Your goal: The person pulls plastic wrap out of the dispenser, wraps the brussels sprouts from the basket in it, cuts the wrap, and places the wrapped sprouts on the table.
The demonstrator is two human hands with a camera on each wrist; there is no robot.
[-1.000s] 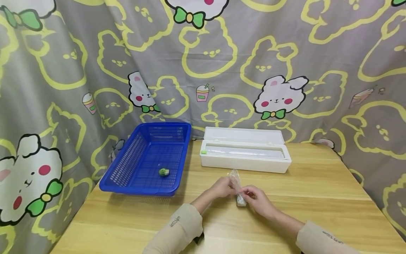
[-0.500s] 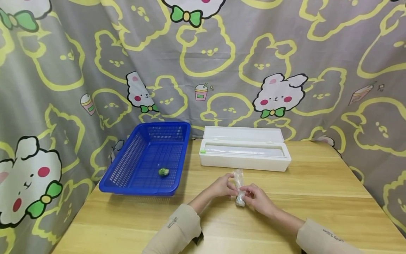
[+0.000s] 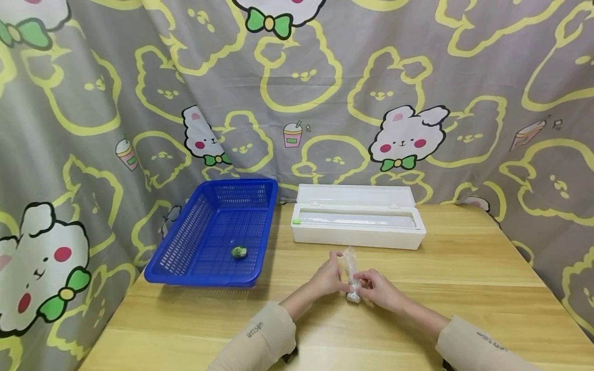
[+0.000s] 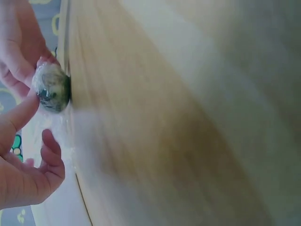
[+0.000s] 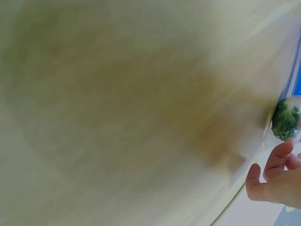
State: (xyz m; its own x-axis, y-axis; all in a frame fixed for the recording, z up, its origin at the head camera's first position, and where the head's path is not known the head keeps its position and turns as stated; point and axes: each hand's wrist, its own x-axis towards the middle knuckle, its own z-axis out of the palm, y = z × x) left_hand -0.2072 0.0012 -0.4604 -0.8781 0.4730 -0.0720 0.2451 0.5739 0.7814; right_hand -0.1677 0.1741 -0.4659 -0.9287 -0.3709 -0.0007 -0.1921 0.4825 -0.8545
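A small round green vegetable, like a Brussels sprout [image 4: 52,87], stands on the table wrapped in clear plastic film [image 3: 350,260]. Twisted loose film stretches from it toward the back. My right hand [image 3: 380,291] pinches the wrapped sprout from the right, fingertips at the neck of the film. On the other side, my left hand [image 3: 327,275] has thumb and forefinger spread apart; the thumb tip touches the sprout, and its other fingers [image 4: 51,155] bend loosely beside the film. The right wrist view shows the green leaves [image 5: 285,120] through the film.
A blue plastic basket [image 3: 158,275] stands at the left with one small green vegetable [image 3: 238,252] in it. Behind my hands is a long white film dispenser box [image 3: 357,238], lid raised, film roll inside. A patterned curtain [image 3: 325,62] hangs behind the wooden table [image 3: 464,268].
My left hand has let go of the film and spread its thumb and forefinger, the thumb moving down to the sprout. My right hand keeps its pinch in nearly the same place.
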